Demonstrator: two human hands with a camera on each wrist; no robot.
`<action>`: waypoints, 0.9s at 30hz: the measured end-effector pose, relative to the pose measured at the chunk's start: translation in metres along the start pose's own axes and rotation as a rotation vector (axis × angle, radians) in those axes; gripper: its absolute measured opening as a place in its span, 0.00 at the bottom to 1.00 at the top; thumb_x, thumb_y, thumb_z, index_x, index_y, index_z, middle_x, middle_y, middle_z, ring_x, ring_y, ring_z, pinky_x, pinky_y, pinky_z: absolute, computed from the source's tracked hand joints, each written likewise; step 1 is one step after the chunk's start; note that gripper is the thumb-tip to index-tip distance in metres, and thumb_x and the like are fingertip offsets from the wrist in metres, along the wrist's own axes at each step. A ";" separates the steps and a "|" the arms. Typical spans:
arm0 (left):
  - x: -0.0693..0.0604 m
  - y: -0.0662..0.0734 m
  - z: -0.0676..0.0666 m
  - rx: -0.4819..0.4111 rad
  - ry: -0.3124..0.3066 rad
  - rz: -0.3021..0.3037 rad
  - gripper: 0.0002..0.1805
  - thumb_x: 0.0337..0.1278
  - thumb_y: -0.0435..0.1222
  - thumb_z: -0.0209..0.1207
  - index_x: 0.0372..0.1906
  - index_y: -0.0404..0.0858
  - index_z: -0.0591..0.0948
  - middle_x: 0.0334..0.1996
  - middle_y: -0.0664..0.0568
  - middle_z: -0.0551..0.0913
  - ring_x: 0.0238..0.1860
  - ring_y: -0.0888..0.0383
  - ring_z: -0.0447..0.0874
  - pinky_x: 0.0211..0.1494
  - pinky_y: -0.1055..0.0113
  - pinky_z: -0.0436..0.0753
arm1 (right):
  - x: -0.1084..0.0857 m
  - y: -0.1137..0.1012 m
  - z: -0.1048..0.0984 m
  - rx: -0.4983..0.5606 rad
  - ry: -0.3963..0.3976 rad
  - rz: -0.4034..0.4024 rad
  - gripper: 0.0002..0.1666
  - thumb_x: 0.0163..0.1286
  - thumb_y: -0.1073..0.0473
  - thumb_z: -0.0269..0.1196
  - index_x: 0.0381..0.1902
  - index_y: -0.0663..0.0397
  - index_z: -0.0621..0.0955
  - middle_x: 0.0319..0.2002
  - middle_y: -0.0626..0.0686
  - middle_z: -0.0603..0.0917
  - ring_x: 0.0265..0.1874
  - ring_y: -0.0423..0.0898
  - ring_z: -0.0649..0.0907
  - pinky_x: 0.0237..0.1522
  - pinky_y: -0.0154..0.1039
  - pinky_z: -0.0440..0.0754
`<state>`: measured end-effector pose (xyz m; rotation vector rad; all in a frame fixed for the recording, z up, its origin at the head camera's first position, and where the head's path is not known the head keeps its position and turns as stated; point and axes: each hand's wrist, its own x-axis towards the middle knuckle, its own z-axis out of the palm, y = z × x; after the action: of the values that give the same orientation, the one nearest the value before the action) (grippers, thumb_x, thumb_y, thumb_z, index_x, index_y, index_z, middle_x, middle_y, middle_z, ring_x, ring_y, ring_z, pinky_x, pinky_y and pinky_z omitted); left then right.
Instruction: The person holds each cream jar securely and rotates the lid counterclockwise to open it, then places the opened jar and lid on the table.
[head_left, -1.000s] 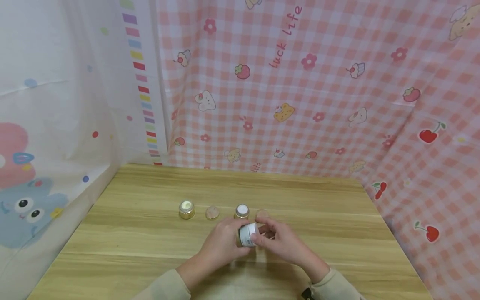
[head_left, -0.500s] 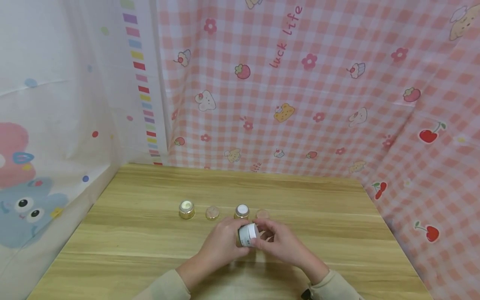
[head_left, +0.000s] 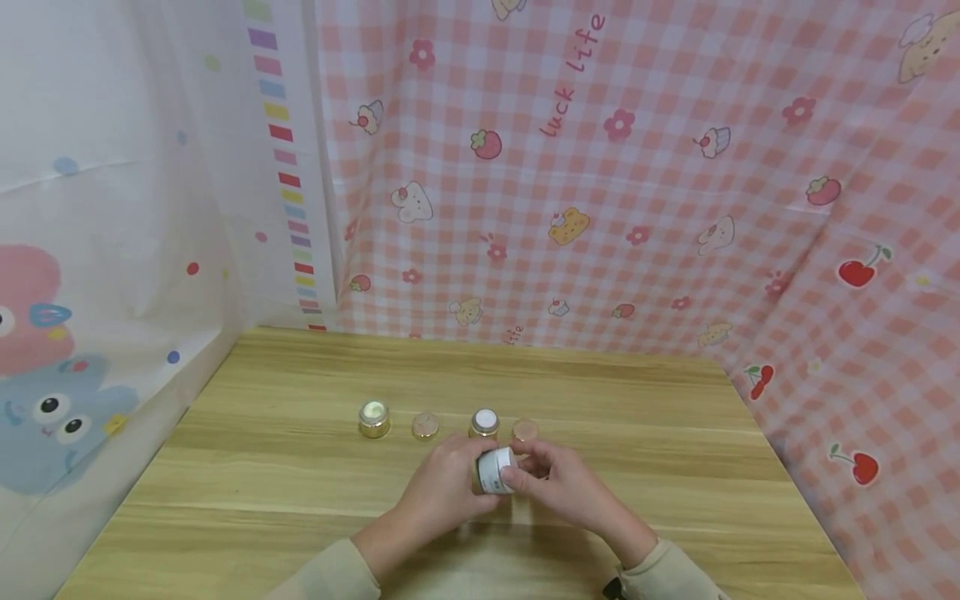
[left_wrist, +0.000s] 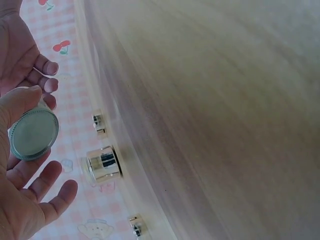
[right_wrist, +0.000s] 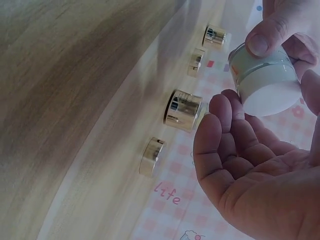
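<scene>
My left hand (head_left: 442, 479) grips a small cosmetic jar (head_left: 491, 473), tilted over the table with its white lid (right_wrist: 272, 92) toward my right hand (head_left: 573, 492). In the left wrist view, the jar's round base (left_wrist: 34, 134) faces the camera, with the left thumb and index finger around its body. My right thumb and index finger are at opposite sides of the lid, and the other right fingers curl loosely beside it. Just behind the hands stands an uncovered gold jar (head_left: 484, 422), partly hidden. A gold lid (head_left: 525, 429) lies to its right.
Farther left on the wooden table (head_left: 300, 500) are another open gold jar (head_left: 373, 419) with pale cream inside and a second gold lid (head_left: 425, 426). Patterned cloths (head_left: 525, 183) hang behind and at both sides of the table.
The right thumb and fingers have shifted slightly around the white lid, loosening and closing on it again. The left hand and the jar stay almost in place.
</scene>
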<state>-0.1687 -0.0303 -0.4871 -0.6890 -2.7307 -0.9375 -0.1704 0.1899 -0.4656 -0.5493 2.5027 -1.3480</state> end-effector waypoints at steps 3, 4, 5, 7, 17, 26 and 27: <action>0.000 0.000 0.000 0.002 -0.002 0.005 0.31 0.40 0.42 0.84 0.54 0.42 0.86 0.45 0.53 0.89 0.45 0.59 0.84 0.48 0.64 0.87 | -0.001 0.000 -0.001 -0.001 -0.005 -0.016 0.37 0.76 0.47 0.69 0.70 0.70 0.77 0.48 0.59 0.91 0.41 0.42 0.87 0.42 0.31 0.84; -0.001 0.000 0.000 0.003 -0.002 0.006 0.31 0.39 0.42 0.84 0.54 0.42 0.86 0.45 0.52 0.89 0.45 0.59 0.84 0.48 0.64 0.87 | -0.001 0.000 -0.001 -0.005 -0.005 -0.020 0.37 0.76 0.47 0.69 0.70 0.70 0.77 0.48 0.58 0.91 0.41 0.42 0.86 0.41 0.31 0.84; -0.001 0.000 0.000 0.005 -0.001 0.010 0.31 0.39 0.41 0.84 0.54 0.41 0.86 0.45 0.52 0.89 0.45 0.59 0.84 0.47 0.64 0.87 | -0.001 -0.001 -0.001 -0.009 -0.007 -0.024 0.37 0.75 0.47 0.70 0.70 0.69 0.77 0.48 0.58 0.91 0.40 0.41 0.86 0.41 0.31 0.84; -0.001 0.000 0.001 0.011 0.002 0.015 0.32 0.39 0.41 0.84 0.55 0.41 0.86 0.45 0.51 0.89 0.45 0.59 0.84 0.48 0.63 0.87 | -0.001 -0.001 0.000 -0.019 -0.008 -0.025 0.37 0.74 0.48 0.71 0.70 0.68 0.77 0.48 0.58 0.90 0.40 0.41 0.85 0.40 0.31 0.84; 0.000 -0.001 0.002 0.014 -0.004 0.017 0.32 0.40 0.43 0.84 0.55 0.41 0.87 0.45 0.52 0.90 0.44 0.59 0.84 0.47 0.65 0.86 | -0.001 0.000 0.001 0.013 0.004 -0.032 0.36 0.78 0.50 0.67 0.71 0.70 0.75 0.49 0.61 0.91 0.41 0.44 0.87 0.40 0.32 0.84; 0.000 -0.001 0.002 0.006 -0.004 0.023 0.31 0.41 0.43 0.84 0.55 0.43 0.87 0.46 0.54 0.90 0.46 0.59 0.84 0.49 0.64 0.87 | -0.002 -0.001 0.000 -0.013 -0.002 -0.033 0.36 0.76 0.48 0.68 0.70 0.69 0.76 0.48 0.60 0.91 0.41 0.42 0.87 0.41 0.32 0.85; -0.001 -0.001 0.002 0.007 -0.004 0.023 0.31 0.41 0.43 0.84 0.55 0.43 0.87 0.46 0.54 0.90 0.46 0.59 0.84 0.49 0.63 0.87 | -0.001 0.000 0.000 -0.020 -0.001 -0.033 0.37 0.76 0.48 0.69 0.70 0.68 0.76 0.48 0.59 0.91 0.40 0.42 0.87 0.41 0.32 0.85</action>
<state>-0.1687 -0.0298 -0.4894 -0.7203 -2.7223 -0.9224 -0.1689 0.1900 -0.4653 -0.5987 2.5196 -1.3348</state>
